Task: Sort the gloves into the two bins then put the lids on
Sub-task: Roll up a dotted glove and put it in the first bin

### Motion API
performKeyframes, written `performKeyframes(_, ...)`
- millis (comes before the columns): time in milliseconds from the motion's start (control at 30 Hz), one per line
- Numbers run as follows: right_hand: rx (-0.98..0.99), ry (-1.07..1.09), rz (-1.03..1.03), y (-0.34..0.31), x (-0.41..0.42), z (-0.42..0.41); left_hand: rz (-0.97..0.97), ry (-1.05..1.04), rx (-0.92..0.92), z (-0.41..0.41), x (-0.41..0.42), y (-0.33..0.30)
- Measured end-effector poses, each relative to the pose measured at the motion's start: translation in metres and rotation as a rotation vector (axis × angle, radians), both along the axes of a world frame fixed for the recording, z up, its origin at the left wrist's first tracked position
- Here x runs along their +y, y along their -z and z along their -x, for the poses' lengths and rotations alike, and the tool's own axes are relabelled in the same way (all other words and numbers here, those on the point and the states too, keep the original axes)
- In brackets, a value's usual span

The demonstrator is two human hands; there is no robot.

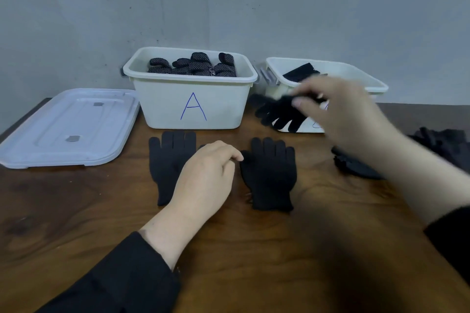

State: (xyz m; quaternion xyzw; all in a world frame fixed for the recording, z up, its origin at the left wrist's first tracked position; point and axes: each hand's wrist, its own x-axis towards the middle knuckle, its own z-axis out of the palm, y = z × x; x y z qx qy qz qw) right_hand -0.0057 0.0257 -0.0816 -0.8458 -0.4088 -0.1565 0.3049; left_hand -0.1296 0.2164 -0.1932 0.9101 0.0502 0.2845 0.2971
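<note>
right hand (340, 112) raised in front of the right bin (356, 76), blurred, thumb and fingers pinching a plain black glove (279, 114); glove hanging below and left of the grip, fingers pointing down, in front of the bin's front wall and above the wooden table (101, 211).

left hand (208, 173) low over the table, fingers loosely curled, holding nothing; hand partly covering one flat black glove (165, 160), fingertips just beside a second flat glove (269, 173). both flat gloves lying palm-flat, fingers toward the bins.

bin marked a (193, 107) at centre rear, filled with dotted black gloves (195, 66). right bin containing at least one plain black glove (301, 71); letter on its front hidden by the hand and the held glove.

stack of pale lids (68, 129) flat on the table, left of bin a, neither bin covered.

heap of dark gloves (437, 145) at the table's right edge, partly behind the right forearm.
</note>
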Motion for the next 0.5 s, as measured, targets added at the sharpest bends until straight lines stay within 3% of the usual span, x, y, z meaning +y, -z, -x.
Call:
performKeyframes(67,-0.056,-0.052,0.157,0.049,-0.011,0.018,-0.002,0.01,0.012,-0.001,0.0,0.001)
performKeyframes(167,0.035,-0.122,0.368,0.115,-0.026,0.047,-0.031,0.056,0.029,-0.003,-0.001,0.005)
performKeyframes(333,0.132,-0.064,0.112,0.126,-0.035,0.06,-0.15,0.127,0.236,-0.009,-0.005,0.012)
performKeyframes(500,0.156,-0.11,0.185,0.129,-0.05,0.042,-0.179,0.149,0.286,-0.01,-0.007,0.015)
